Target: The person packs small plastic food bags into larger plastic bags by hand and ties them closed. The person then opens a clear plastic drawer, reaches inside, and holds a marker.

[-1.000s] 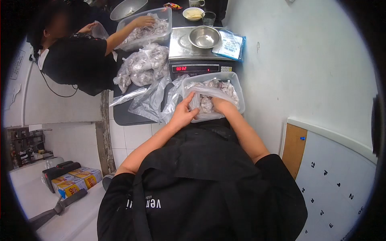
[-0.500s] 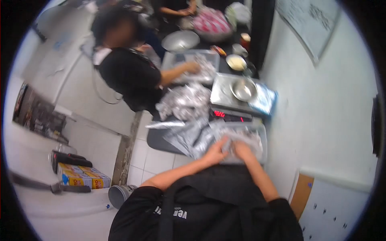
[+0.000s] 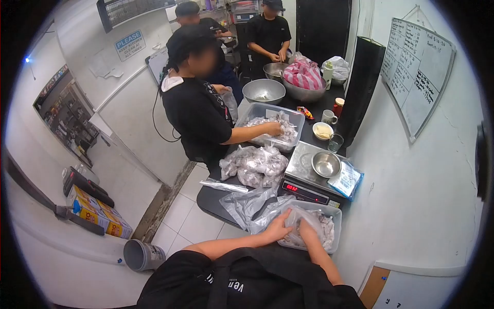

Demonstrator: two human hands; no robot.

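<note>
My left hand grips the edge of a clear plastic bag above a clear plastic tub. Inside the bag's mouth is my right hand, its fingers hidden by the plastic and the tub's contents. Pale, whitish-grey pieces fill part of the tub; their kind is not plain. To the left, more thin plastic bags lie loose on the dark table. Right behind the tub stands a digital scale with a red display, bearing a steel bowl.
Filled, knotted bags are piled left of the scale. Beyond, a co-worker's hand reaches into a second tub. A blue-edged packet lies on the scale's right side. A wall runs along the right; a grey bucket stands lower left.
My view has tilted up and sharpened, so the scene sits lower and more of the room's far end shows. Both hands stay at the bag over the tub.
</note>
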